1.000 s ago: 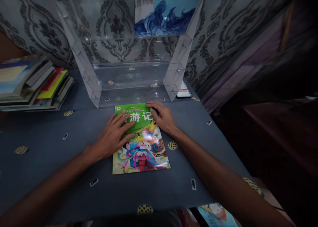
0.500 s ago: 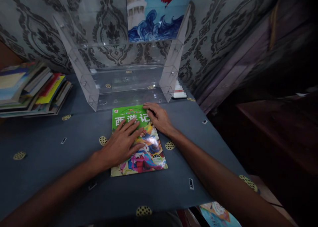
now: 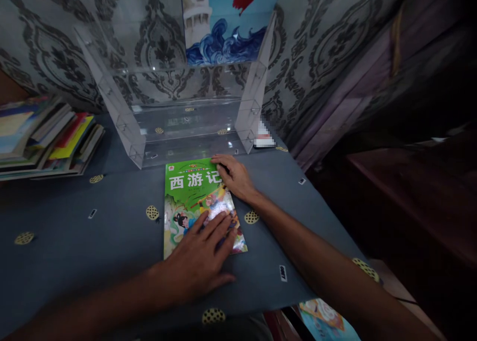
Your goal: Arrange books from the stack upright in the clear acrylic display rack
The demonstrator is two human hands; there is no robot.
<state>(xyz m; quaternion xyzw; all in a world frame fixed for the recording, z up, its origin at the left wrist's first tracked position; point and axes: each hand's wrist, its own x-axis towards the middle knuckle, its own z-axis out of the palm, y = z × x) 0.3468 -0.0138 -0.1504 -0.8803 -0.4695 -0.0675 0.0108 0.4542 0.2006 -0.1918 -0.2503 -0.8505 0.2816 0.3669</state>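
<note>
We saw a dark blue table [image 3: 122,226] with a clear stand [image 3: 128,129] on it. A pile of books [image 3: 48,147] sat left of the stand. Right in front of the stand lay our green book [image 3: 196,196], flat and shut, not yet opened or picked up. Our hands were apart: the left hand [image 3: 203,261] spread over the book's end away from the stand, the right hand [image 3: 237,179] at the right corner near the stand, maybe pinching it; we couldn't tell.

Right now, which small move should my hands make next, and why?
Perhaps draw the left hand aside: it hides part of the lower front of the book, while the right hand, at the upper right corner, could steady it.
</note>
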